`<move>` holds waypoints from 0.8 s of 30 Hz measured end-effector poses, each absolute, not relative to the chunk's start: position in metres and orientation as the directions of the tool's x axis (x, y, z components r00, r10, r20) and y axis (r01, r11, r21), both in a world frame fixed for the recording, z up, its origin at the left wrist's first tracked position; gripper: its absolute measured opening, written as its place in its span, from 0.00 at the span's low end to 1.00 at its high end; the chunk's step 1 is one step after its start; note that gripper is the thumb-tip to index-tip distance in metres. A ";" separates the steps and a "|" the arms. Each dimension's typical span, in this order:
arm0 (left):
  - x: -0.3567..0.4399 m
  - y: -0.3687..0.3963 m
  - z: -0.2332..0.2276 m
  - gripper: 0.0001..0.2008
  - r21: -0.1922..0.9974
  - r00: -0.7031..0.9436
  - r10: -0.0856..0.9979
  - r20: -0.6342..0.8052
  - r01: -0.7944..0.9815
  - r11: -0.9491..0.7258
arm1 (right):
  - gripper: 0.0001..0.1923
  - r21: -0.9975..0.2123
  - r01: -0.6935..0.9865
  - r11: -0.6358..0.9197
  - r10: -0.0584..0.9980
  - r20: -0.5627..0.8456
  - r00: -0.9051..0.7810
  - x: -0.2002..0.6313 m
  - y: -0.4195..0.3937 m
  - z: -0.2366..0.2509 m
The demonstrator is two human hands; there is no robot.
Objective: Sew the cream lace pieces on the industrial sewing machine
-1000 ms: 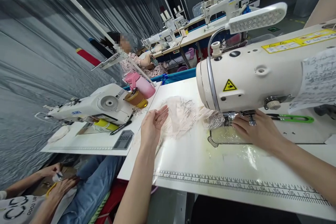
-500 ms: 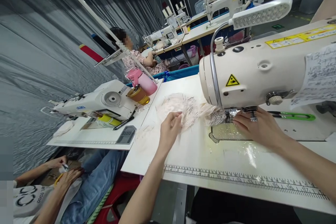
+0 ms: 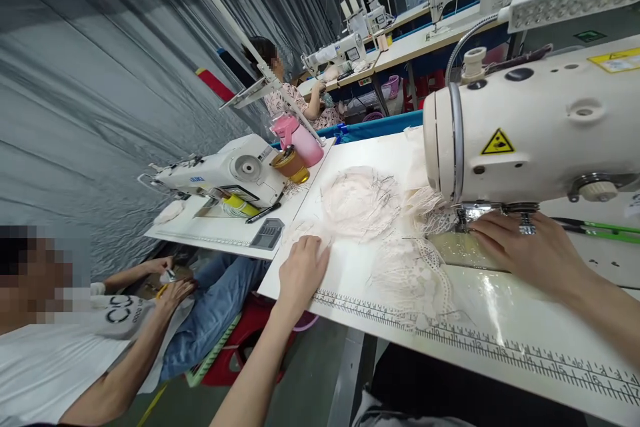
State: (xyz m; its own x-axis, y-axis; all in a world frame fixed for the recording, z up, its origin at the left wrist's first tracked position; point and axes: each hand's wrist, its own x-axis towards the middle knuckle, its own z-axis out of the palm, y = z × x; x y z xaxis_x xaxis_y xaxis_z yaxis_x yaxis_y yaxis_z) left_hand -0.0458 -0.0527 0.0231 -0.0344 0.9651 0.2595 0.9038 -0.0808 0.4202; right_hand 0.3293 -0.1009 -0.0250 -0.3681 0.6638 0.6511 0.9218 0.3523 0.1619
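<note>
My left hand lies on the table near its left edge, fingers stretched out, touching or close beside a thin pale fabric piece. My right hand reaches in under the sewing machine head, fingers stretched toward the presser foot; some fingers are partly hidden by the machine. Cream lace bunches at the left of the foot. Another lace piece with a scalloped edge spreads toward the table's front. A round pile of pale fabric with loose threads sits between the hands.
A second sewing machine stands at the left, with an amber cup and pink bottle behind it. A co-worker in a white shirt sits there holding something small. Green-handled tweezers lie right of my right hand.
My left hand has left the round pile, moved toward the table's left front and opened. A lace piece now spreads over the front of the table. The view has turned left.
</note>
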 end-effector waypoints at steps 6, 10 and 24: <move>-0.083 -0.003 0.020 0.14 0.671 -0.282 0.866 0.412 0.738 -0.079 | 0.10 0.152 0.930 0.336 0.653 0.674 -0.346 0.326 -0.101 -0.020; -0.071 0.034 0.042 0.16 0.746 -0.327 0.806 0.494 0.635 -0.199 | 0.09 0.154 0.935 0.320 0.660 0.672 -0.336 0.326 -0.101 -0.017; 0.079 -0.095 0.014 0.19 0.116 0.854 0.483 0.195 0.469 -0.876 | 0.13 0.082 0.891 0.446 0.672 0.627 -0.394 0.318 -0.103 -0.009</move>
